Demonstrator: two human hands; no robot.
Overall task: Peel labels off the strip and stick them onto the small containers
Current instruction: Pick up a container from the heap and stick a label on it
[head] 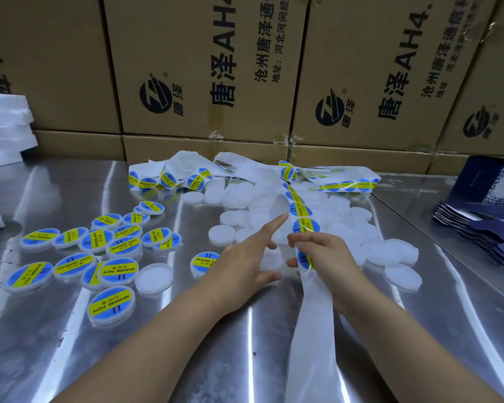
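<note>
Far to the left of the heap of blank round white plastic containers (358, 213), we see a stack of white foam slabs (6, 129) at the edge of the shiny steel table (56, 344). Closer to the heap, but still on its left, lie the finished round containers with blue-and-yellow labels (96, 242), scattered and partly overlapping. A blank white disc (154, 278) and one more labelled container (205, 261) lie between that cluster and the heap.

At the heap's near left edge we find the left hand (245, 266). Its index finger (274, 225) is stretched straight toward the strip, while the thumb and other fingers curl round a blank container (269, 258).

Just right of it, also at the heap's near edge, the right hand (326, 254) pinches the long white paper label strip (312, 330) between thumb and curled fingertips. The grip falls right at one blue-and-yellow label (306, 260), and the next label (305, 226) sits just beyond the fingertips. From the fingers the strip runs back over the heap into a tangle behind it, and bare backing trails toward us.

Behind the heap we see brown printed cardboard boxes (204, 68). Right of the heap lie dark blue folded cartons (483, 228).
</note>
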